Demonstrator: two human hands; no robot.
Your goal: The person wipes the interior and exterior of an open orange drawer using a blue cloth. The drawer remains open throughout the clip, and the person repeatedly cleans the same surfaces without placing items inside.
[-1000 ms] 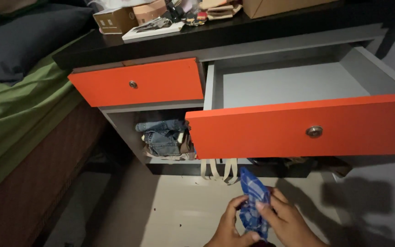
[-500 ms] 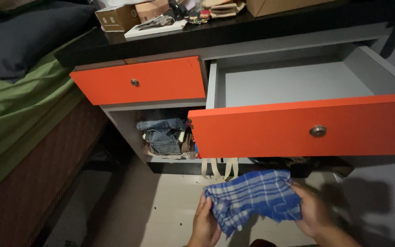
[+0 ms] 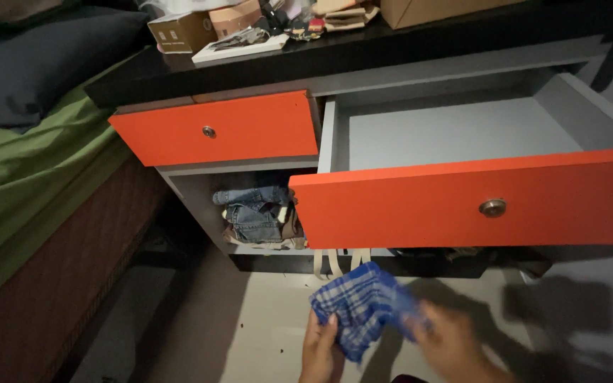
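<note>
Both hands [image 3: 391, 340] hold blue checked cloth [image 3: 363, 305] over pale floor [image 3: 250, 326].

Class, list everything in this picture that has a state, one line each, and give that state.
Right drawer: pulled open, looks empty.
Left drawer: closed.
Shelf: open-fronted, holds folded jeans.
Checked cloth: bunched, held in both hands.
Left hand: gripping cloth.
Right hand: blurred, on cloth.
</note>
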